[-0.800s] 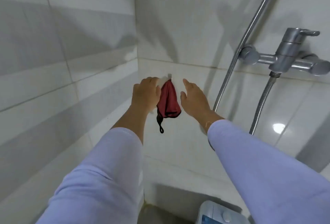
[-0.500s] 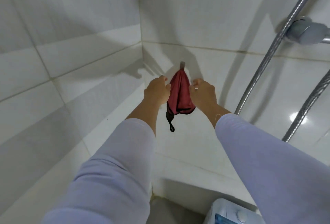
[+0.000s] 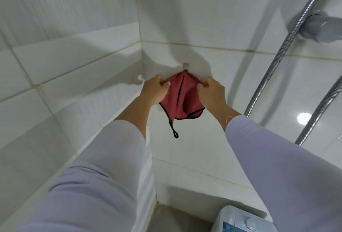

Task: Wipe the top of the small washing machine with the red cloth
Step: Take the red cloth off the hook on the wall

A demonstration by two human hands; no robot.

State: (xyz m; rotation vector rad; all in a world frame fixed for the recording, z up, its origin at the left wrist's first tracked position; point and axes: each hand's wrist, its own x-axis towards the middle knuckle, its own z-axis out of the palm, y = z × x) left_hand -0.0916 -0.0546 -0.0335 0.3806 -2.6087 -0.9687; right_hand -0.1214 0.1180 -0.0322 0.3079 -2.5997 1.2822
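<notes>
The red cloth, edged in black with a dangling black loop, hangs from a small hook on the white tiled wall. My left hand pinches its upper left edge and my right hand pinches its upper right edge, spreading the cloth between them. Both arms wear pale lilac sleeves. A corner of the small washing machine, white with a dial and a blue panel, shows at the bottom edge, far below the cloth.
White tiled walls meet in a corner just left of the cloth. A metal shower hose and a second hose run diagonally on the right, with a chrome tap fitting at the upper right.
Both hands closed in from beside the cloth and took hold of its top edges, pulling it wider. The view tilted down and left, so the tap slid to the frame's edge.
</notes>
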